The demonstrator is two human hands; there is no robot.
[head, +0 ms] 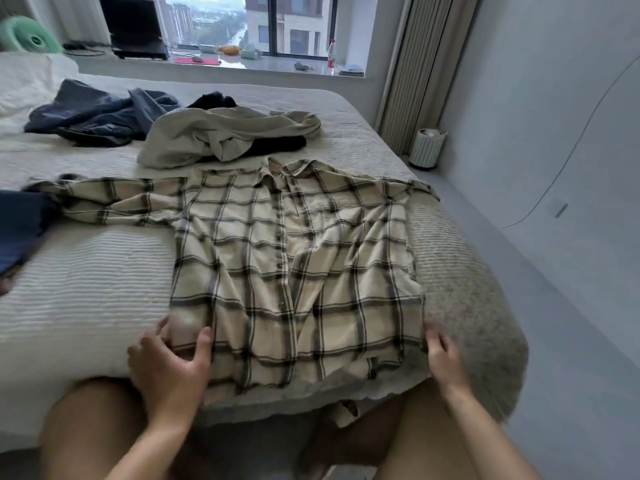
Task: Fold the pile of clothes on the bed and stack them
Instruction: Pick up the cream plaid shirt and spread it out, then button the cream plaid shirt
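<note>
- Bed (86, 271): ribbed off-white cover, fills most of view; near corner rounded, lower right.
- Rm: grey floor to the R of bed, pale wall w/ thin cable running across it. Ribbed curtain (415, 74) at far R corner, small white ribbed canister (426, 147) on floor just below it.
- Window (249, 22) beyond bed, city bldgs outside. Sill (277, 65) holds open laptop (135, 29), bottle w/ red cap (331, 53), small bits too small to tell.
- Green fan (29, 36) at far L edge.
- Plaid shirt (294, 258): cream w/ dark checks, spread flat, buttoned front up, collar away from person, hem at near bed edge. One sleeve stretched out to the L.
- Unfolded pile beyond collar: beige garment (214, 140) over black cloth; denim-blue garment (93, 116) further L.
- Dark blue cloth (20, 226) at L edge, blurred.
- Left hand (169, 362): on hem's L corner, thumb on top of fabric, fingers curled at the edge, pinching it.
- Right hand (441, 351): at hem's R corner, fingers bent, touching the edge; blurred, grip can't tell.
- Bare knees below bed edge.
</note>
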